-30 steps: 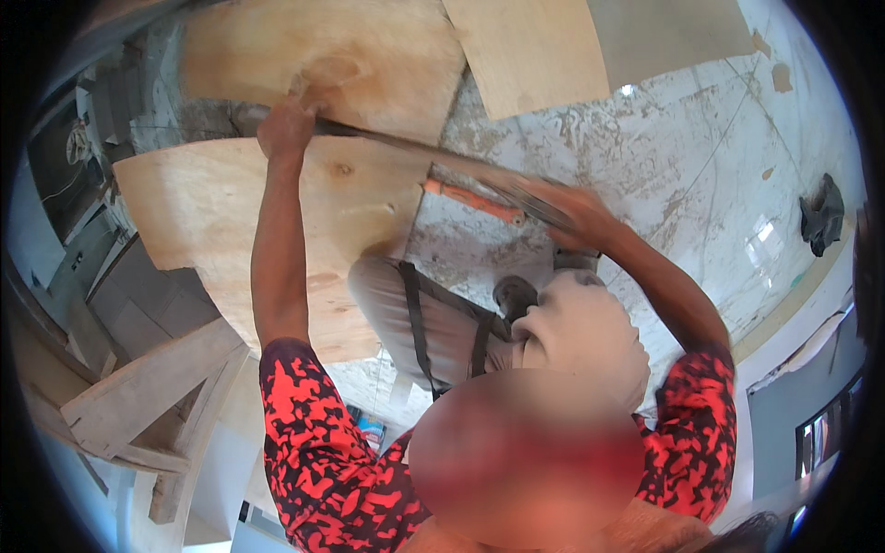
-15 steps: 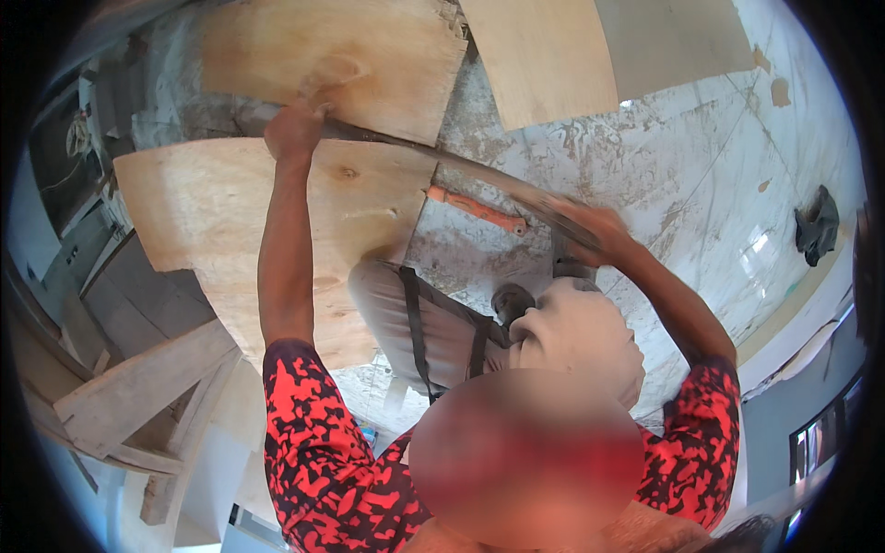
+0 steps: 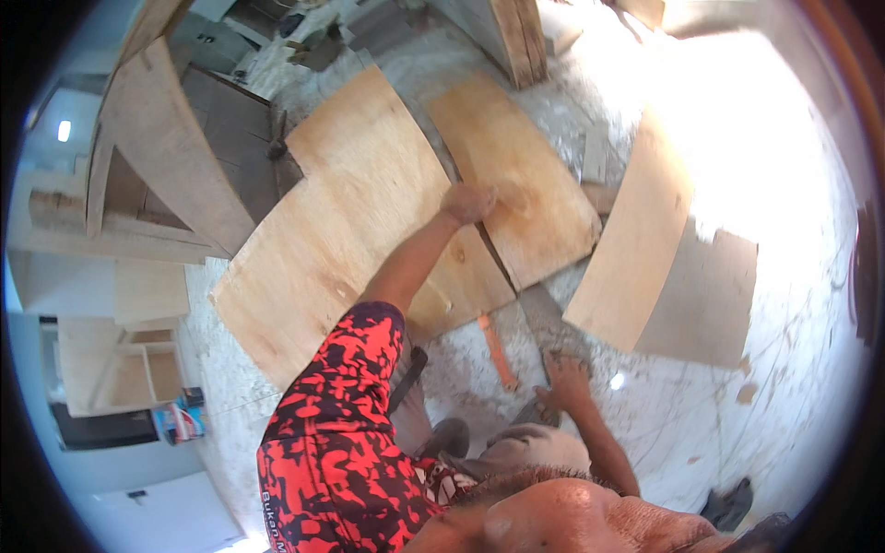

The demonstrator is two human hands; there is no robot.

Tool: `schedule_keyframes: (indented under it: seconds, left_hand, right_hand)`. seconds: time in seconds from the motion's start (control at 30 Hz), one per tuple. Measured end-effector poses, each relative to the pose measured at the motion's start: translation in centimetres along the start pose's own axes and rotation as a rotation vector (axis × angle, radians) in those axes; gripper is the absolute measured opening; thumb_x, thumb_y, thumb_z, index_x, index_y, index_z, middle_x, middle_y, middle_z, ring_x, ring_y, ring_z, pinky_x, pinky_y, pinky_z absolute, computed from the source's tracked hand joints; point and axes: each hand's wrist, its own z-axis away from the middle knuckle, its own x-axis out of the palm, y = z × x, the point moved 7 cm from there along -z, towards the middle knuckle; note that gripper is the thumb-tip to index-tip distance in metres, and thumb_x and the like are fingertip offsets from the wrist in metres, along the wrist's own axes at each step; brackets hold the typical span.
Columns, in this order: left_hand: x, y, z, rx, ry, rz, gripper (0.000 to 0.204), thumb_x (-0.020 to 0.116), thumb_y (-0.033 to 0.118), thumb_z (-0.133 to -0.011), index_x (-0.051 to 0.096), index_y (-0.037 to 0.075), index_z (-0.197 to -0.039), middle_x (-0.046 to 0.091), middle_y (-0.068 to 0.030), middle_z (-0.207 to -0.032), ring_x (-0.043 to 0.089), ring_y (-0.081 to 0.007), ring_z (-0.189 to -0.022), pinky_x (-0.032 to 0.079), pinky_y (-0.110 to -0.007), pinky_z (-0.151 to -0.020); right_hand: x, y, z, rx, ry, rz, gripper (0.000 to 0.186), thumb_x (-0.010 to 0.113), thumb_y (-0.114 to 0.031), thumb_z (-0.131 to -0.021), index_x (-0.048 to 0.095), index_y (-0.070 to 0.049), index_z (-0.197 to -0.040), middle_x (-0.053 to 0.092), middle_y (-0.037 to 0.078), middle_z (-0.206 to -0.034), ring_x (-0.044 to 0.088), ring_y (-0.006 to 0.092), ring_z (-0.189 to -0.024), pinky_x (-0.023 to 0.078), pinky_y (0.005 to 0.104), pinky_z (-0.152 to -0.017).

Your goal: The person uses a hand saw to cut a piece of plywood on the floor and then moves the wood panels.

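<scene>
My left hand (image 3: 468,203) is closed at the narrow gap between two plywood sheets; whatever its fingers grip is hidden. The larger sheet (image 3: 369,175), with a notched corner, lies on the left, and the smaller sheet (image 3: 544,221) lies on the right. A grey-brown wooden strip (image 3: 542,311) extends from the near end of that gap toward me. At its near end my right hand (image 3: 567,380) lies with fingers spread, touching the wood or the floor right beside it. An orange-handled tool (image 3: 498,352) rests on the floor between the larger sheet and my right hand.
Two more panels, one pale (image 3: 636,240) and one grey (image 3: 705,295), lie on the dusty floor at the right. A wooden frame structure (image 3: 171,157) stands at the left. A dark crumpled item (image 3: 728,502) is at the lower right. A wooden post (image 3: 521,46) rises at the back.
My view has swung round to the left. My right hand has gone from gripping the raised strip to lying spread at its end, and the strip now sits lower, near the floor.
</scene>
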Motion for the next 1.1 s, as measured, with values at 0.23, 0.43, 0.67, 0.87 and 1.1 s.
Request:
schedule_keyframes:
  seconds: [0.23,0.43,0.67,0.87,1.1]
  left_hand:
    - [-2.9,0.4,-0.1,0.009,0.055,0.144,0.025,0.047,0.035,-0.091,0.057,0.012,-0.092,0.064,-0.0138,-0.068,0.063,-0.0341,-0.063,0.049,-0.047,-0.059]
    - [-2.9,0.9,-0.5,0.018,0.113,0.272,0.025,0.052,0.033,-0.089,0.057,0.011,-0.1,0.064,-0.0127,-0.08,0.062,-0.0327,-0.081,0.047,-0.045,-0.074]
    - [1.3,6.3,9.3,-0.43,0.388,0.715,0.035,0.056,0.02,-0.087,0.058,0.005,-0.118,0.061,-0.0156,-0.104,0.059,-0.0302,-0.099,0.044,-0.039,-0.092]
    - [10.8,10.0,38.7,-1.784,0.386,1.623,0.039,0.055,0.025,-0.092,0.049,0.007,-0.126,0.059,-0.0126,-0.112,0.061,-0.0263,-0.095,0.05,-0.039,-0.08]
    - [5.7,22.5,55.1,-2.441,0.373,1.712,0.049,0.048,0.036,-0.095,0.039,0.007,-0.134,0.055,-0.0144,-0.12,0.059,-0.0288,-0.096,0.05,-0.042,-0.081]
  right_hand:
    - [-7.7,-4.2,-9.3,-0.224,0.533,-0.435,0.064,0.067,-0.025,-0.079,0.042,0.001,-0.132,0.048,0.026,-0.123,0.047,0.044,-0.112,0.041,0.0466,-0.095]
    - [-6.9,-4.3,-16.6,-0.179,0.353,-0.459,0.066,0.07,-0.027,-0.079,0.041,0.004,-0.131,0.047,0.028,-0.123,0.045,0.0448,-0.116,0.039,0.0473,-0.097]
    - [-6.0,5.9,-20.5,0.034,0.29,-0.524,0.066,0.072,-0.03,-0.077,0.046,0.006,-0.126,0.051,0.029,-0.119,0.046,0.0434,-0.116,0.038,0.0462,-0.099]
    - [-6.1,8.8,-26.5,0.222,0.128,-0.484,0.058,0.072,-0.027,-0.076,0.052,0.006,-0.12,0.056,0.024,-0.118,0.053,0.0351,-0.112,0.042,0.0434,-0.094]
    - [-11.0,0.5,-18.7,0.216,-0.034,-1.137,0.049,0.068,-0.02,-0.081,0.053,0.005,-0.12,0.064,0.016,-0.106,0.06,0.0256,-0.094,0.047,0.0362,-0.084]
